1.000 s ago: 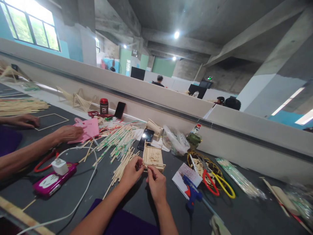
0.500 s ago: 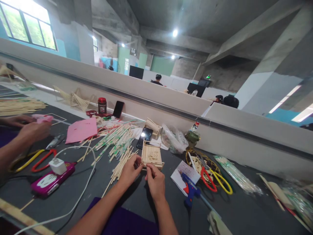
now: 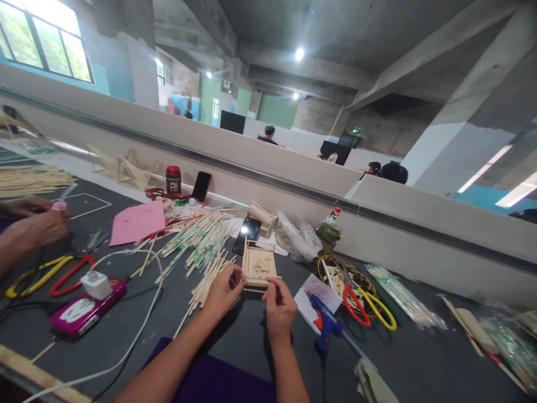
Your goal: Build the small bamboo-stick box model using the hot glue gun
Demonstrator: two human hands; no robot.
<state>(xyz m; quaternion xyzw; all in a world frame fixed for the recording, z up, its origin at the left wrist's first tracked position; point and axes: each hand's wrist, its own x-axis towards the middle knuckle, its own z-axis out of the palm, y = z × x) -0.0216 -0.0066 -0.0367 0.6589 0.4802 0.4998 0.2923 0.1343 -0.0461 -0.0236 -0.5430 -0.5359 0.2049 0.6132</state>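
Chopstick tray (image 3: 259,266) sits on the dark bench (image 3: 235,347) just ahead of you, its slatted floor and low walls already glued up; what is left looks like finishing the near rail. Your left hand (image 3: 222,291) grips the tray's near-left corner, fingers closed on it. Your right hand (image 3: 280,307) pinches at the near-right corner; whether it holds a loose stick, you cannot tell. Beside it lies the blue glue gun (image 3: 327,327), with loose chopsticks (image 3: 201,240) piled to your left.
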